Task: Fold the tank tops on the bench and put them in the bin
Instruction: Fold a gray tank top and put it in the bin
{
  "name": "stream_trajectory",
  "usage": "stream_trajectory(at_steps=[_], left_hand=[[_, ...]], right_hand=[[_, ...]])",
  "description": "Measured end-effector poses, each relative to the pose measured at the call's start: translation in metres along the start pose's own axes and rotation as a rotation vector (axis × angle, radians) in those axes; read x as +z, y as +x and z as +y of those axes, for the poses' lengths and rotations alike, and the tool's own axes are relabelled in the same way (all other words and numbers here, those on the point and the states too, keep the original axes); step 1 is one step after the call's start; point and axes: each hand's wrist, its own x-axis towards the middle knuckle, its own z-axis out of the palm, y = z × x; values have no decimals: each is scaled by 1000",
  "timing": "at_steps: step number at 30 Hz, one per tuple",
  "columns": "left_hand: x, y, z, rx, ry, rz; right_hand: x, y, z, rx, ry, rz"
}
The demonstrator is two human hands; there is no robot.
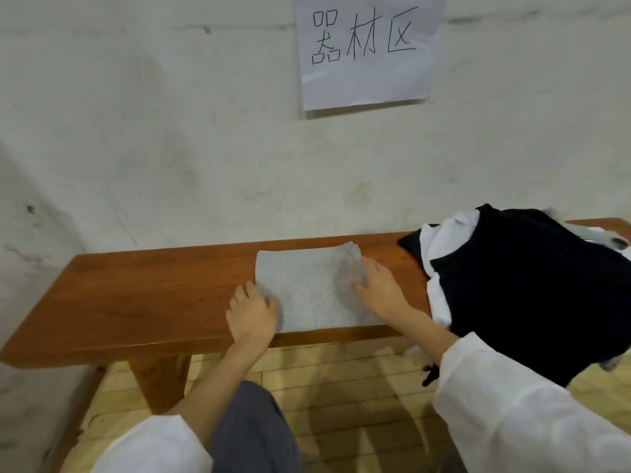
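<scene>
Two white sleeves frame the near edge, with a knee in grey trousers between them above a pale wooden plank floor. Left hand is at the near-left corner of the folded heather-grey knit tank top, fingers curled into the cloth edge and gripping it. Right hand lies on the top's right edge, fingers fairly straight and pressing on the fabric; fingertips are blurred, so any pinch can't be confirmed. The tank top sits flat as a rough square mid-bench, its far-right corner layers slightly lifted. The long reddish-brown wooden bench stands against the wall. A heap of black and white garments is on its right end, draping over the front edge, just beside the right forearm. On the scuffed whitish wall behind hangs a white paper sheet with handwritten black characters.
</scene>
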Motion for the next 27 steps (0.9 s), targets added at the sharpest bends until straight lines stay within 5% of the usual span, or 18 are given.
stream_trajectory(at_steps=[4,8,19,22,27], left_hand=[[-5,6,-16,48,-17,-24],[-9,20,-7,-65,-400,-172],[-10,45,-10,-312,-519,-398],[-11,40,-10,-264,-500,-372],[-20,28,-23,-175,-522,-182]], right_hand=[[-11,-4,11,190,90,-42],[-9,-3,10,300,140,-49],[-2,-1,16,291,-31,-59],[1,-4,15,156,-89,-24],[3,-6,10,229,324,-1]])
